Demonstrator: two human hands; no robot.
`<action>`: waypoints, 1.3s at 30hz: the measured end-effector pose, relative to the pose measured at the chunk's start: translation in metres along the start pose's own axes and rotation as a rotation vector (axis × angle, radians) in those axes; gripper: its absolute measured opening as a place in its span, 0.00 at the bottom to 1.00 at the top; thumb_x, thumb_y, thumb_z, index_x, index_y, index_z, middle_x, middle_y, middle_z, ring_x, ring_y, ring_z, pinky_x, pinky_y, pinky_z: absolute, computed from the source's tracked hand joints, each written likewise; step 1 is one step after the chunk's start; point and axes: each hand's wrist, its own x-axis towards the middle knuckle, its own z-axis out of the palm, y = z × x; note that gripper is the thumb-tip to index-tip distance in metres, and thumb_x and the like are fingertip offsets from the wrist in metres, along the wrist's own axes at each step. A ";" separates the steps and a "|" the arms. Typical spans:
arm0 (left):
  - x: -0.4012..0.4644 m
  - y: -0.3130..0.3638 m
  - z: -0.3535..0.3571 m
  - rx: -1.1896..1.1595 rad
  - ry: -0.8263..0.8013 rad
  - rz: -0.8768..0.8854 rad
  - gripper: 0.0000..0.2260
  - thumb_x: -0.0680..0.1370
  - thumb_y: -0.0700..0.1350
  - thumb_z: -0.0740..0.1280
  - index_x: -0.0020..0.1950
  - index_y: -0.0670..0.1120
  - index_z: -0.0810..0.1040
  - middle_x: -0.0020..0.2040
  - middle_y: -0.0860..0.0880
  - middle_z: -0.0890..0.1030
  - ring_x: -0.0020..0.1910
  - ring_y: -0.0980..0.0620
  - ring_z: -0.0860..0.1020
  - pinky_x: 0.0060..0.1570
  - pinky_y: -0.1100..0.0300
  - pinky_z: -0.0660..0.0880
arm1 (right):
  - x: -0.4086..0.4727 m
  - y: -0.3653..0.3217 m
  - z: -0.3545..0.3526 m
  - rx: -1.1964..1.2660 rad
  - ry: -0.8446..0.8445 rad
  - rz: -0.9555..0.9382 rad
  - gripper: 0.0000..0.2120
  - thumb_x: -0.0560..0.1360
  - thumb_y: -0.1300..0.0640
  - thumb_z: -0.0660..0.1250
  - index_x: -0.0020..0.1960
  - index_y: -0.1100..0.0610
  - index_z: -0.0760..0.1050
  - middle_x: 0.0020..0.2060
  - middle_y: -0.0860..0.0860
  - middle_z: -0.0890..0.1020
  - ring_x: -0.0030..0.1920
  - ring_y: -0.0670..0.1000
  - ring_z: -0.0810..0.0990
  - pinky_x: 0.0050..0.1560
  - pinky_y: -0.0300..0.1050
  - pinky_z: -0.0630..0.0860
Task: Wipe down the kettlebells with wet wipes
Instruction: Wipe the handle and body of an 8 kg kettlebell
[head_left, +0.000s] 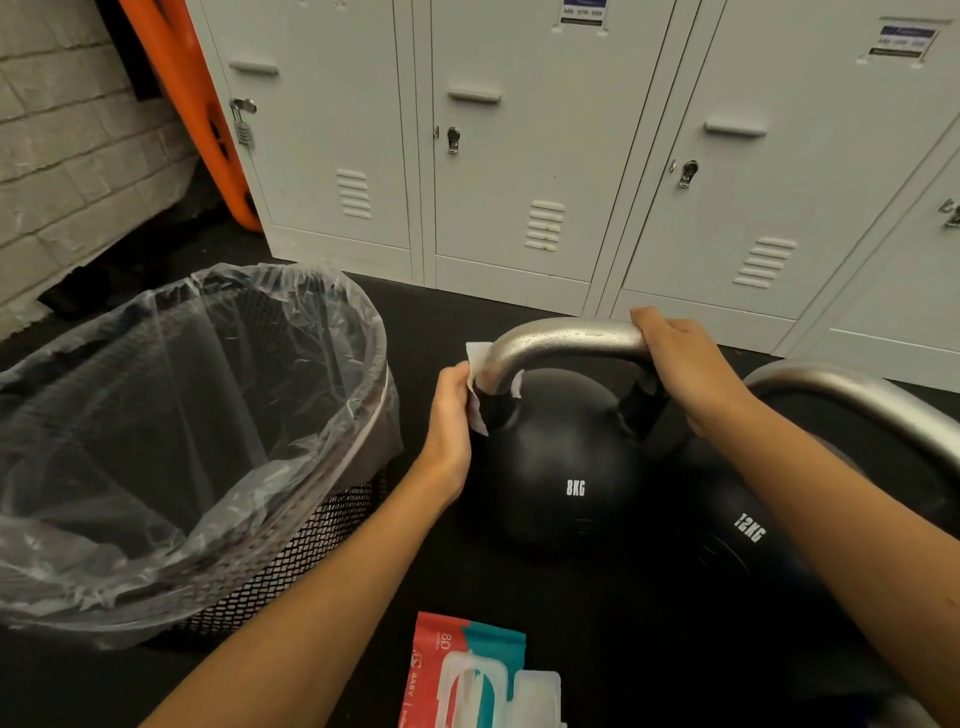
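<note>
A black 8KG kettlebell (561, 457) with a silver handle (566, 338) stands on the dark floor in the middle. My left hand (454, 410) grips a white wet wipe (478, 364) wrapped round the handle's left leg. My right hand (685, 364) grips the handle's right end from above. A black 12KG kettlebell (748, 540) sits close beside it on the right, its silver handle (857, 400) passing behind my right forearm. A red and teal wet wipes pack (467, 670) lies at the bottom centre with its lid flipped open.
A black mesh waste bin (291, 561) lined with a clear plastic bag stands on the left, close to my left forearm. Grey lockers (519, 156) line the back. An orange board (197, 104) leans against a brick wall at the far left.
</note>
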 end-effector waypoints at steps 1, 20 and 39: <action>-0.005 -0.007 -0.001 -0.029 0.036 -0.022 0.18 0.81 0.50 0.53 0.48 0.47 0.82 0.44 0.49 0.84 0.49 0.53 0.80 0.50 0.60 0.73 | 0.000 0.000 0.000 0.004 0.003 -0.001 0.18 0.80 0.46 0.55 0.35 0.54 0.69 0.33 0.55 0.72 0.36 0.54 0.69 0.37 0.47 0.64; -0.020 -0.034 -0.007 0.569 0.039 0.373 0.22 0.84 0.49 0.53 0.77 0.59 0.53 0.74 0.54 0.64 0.71 0.64 0.62 0.67 0.73 0.60 | -0.002 -0.001 0.003 0.037 0.023 0.009 0.18 0.80 0.47 0.55 0.35 0.54 0.68 0.33 0.55 0.71 0.37 0.55 0.69 0.38 0.48 0.64; 0.008 0.012 0.011 1.185 -0.042 1.106 0.22 0.79 0.42 0.62 0.74 0.45 0.67 0.68 0.44 0.72 0.67 0.48 0.70 0.68 0.58 0.66 | -0.006 -0.001 0.006 0.093 0.052 0.030 0.17 0.80 0.47 0.56 0.39 0.56 0.72 0.36 0.53 0.72 0.37 0.51 0.68 0.39 0.45 0.64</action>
